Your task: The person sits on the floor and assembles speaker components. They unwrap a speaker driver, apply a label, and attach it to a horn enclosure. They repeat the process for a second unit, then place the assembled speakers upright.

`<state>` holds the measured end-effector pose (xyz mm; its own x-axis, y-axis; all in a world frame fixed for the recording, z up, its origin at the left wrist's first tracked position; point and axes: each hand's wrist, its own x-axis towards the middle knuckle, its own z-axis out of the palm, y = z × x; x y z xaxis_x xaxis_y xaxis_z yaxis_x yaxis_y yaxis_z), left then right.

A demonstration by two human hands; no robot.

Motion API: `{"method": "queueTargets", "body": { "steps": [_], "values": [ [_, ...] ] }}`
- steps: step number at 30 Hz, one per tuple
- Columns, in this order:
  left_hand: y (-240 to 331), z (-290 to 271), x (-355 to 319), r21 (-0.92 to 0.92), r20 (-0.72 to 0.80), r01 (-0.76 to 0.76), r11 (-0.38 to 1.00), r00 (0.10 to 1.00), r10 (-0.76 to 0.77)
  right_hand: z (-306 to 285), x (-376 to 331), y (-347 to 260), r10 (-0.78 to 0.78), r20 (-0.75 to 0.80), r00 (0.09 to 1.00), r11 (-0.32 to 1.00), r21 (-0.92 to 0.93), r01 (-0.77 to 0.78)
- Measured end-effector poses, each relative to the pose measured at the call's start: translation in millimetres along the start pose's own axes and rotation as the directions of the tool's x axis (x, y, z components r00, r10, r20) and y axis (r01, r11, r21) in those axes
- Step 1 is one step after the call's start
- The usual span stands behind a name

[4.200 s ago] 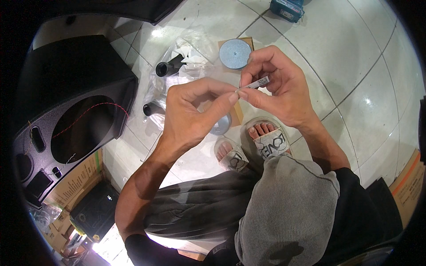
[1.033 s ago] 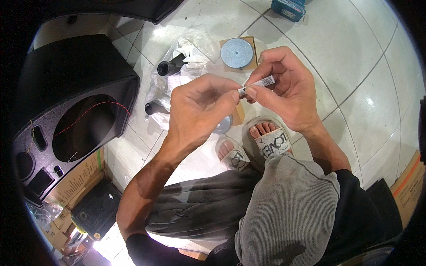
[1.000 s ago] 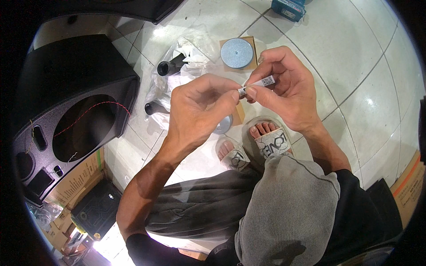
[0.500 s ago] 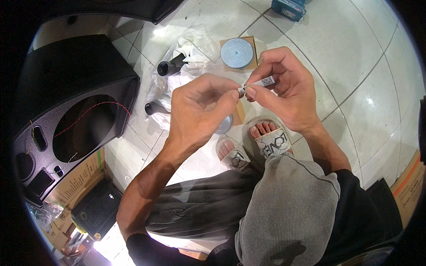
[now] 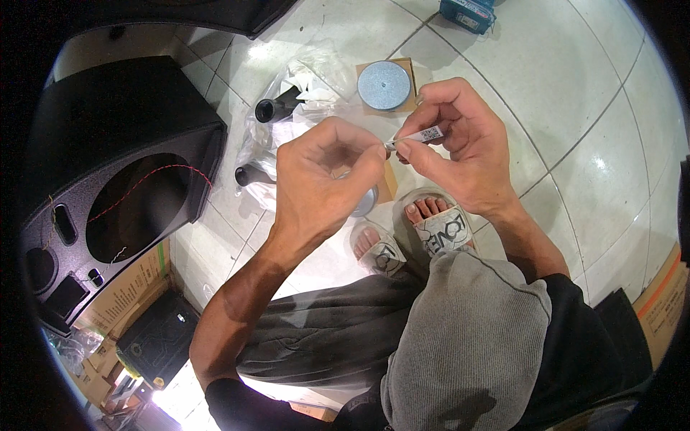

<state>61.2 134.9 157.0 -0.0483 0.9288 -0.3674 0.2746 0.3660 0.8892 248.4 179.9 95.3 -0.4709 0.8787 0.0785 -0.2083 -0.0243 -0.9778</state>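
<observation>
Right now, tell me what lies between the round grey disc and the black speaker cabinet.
In the head view, crumpled clear plastic bags holding two black tubes lie on the tiles between the grey disc and the speaker cabinet.

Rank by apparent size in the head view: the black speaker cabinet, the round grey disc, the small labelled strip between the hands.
1. Black speaker cabinet, largest by far.
2. Round grey disc.
3. Small labelled strip, smallest, though it is held nearer the camera than the other two.

Left hand (image 5: 323,179) and right hand (image 5: 460,144) pinch small white label strip (image 5: 422,135) above sandalled feet (image 5: 424,230).
</observation>
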Motion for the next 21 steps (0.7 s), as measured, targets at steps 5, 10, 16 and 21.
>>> {"method": "queueTargets", "body": {
  "steps": [5, 10, 16, 21],
  "values": [
    [0.3, 0.1, 0.6, 0.025, 0.004, 0.023, 0.999, 1.0, -0.023, 0.7, -0.2, 1.4, -0.002, 0.007, 1.0, 1.0, -0.025, 0.002],
    [-0.7, -1.8, 0.9, 0.025, 0.016, 0.062, 0.998, 0.998, -0.062, 0.4, 1.5, 2.5, 0.044, -0.001, 0.999, 0.996, 0.077, -0.044],
    [-9.5, -5.5, 6.0, -0.155, 0.117, 0.071, 0.985, 0.992, -0.053, -2.4, 3.5, 8.1, 0.169, 0.072, 0.983, 0.953, 0.242, -0.181],
    [-11.3, -12.0, 9.5, -0.29, 0.336, 0.358, 0.888, 0.907, -0.256, -0.7, 4.2, 14.6, -0.048, 0.128, 0.991, 0.996, 0.082, 0.038]
  ]
}}
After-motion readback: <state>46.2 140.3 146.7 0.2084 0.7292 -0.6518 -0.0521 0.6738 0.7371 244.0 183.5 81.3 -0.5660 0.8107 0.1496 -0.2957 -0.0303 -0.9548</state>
